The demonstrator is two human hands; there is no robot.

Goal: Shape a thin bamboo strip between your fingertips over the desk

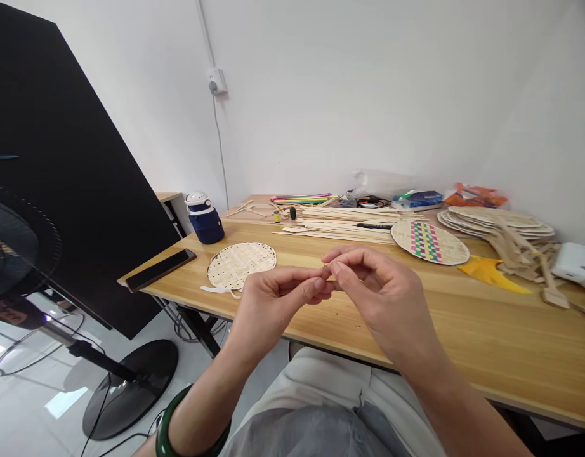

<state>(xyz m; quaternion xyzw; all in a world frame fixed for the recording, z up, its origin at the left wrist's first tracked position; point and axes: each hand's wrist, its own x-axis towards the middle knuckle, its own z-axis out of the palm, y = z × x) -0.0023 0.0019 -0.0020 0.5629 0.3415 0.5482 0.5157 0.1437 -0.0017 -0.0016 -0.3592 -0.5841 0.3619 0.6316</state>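
My left hand (285,295) and my right hand (375,285) meet in front of me, above the front part of the wooden table (483,355). Both pinch with thumb and fingertips, and the fingertips of the two touch. Whatever sits between them is too small and too covered to name. Beyond my left hand lies a round woven bamboo fan face (242,263) with a dark edge and a white strip (219,289) by its near side. To the right of my right hand, farther back, rests a woven fan with coloured checks (430,242).
A phone (162,269) and a blue jug (204,219) stand at the left. Bamboo strips (340,228), small thread spools (293,213) and a black pen (374,226) lie behind. Stacked fans (497,219), yellow cloth (492,273) and wooden handles (552,285) occupy the right. A floor fan (16,241) stands left.
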